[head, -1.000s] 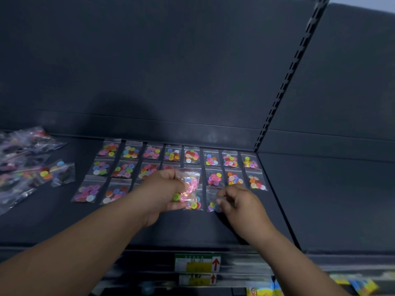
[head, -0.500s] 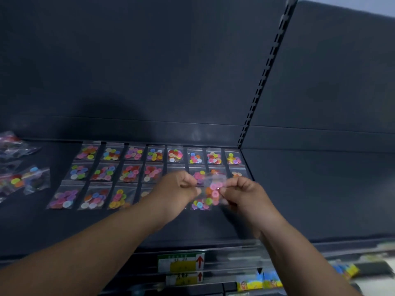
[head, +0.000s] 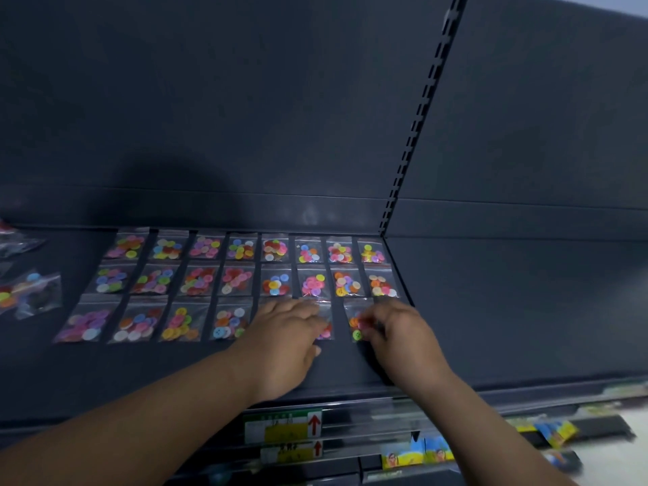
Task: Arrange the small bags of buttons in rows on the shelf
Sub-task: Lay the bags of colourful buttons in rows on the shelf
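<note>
Your left hand (head: pixel 285 340) lies flat, fingers straight, pressing a front-row bag (head: pixel 326 331) onto the shelf (head: pixel 105 373). Just beside it, your right hand (head: pixel 398 333) pinches the next bag (head: pixel 357 324). Beyond both hands lie two filled rows (head: pixel 275 284).

Dark shelf (head: pixel 175 373), small clear bags of buttons (head: pixel 238 278) laid flat in three rows, far, middle and near, a loose heap (head: pixel 31 296) of more bags at its left end

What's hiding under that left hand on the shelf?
A bag of buttons peeks out past the left hand, lying flat on the shelf. Whether another bag lies under the palm is hidden.
</note>
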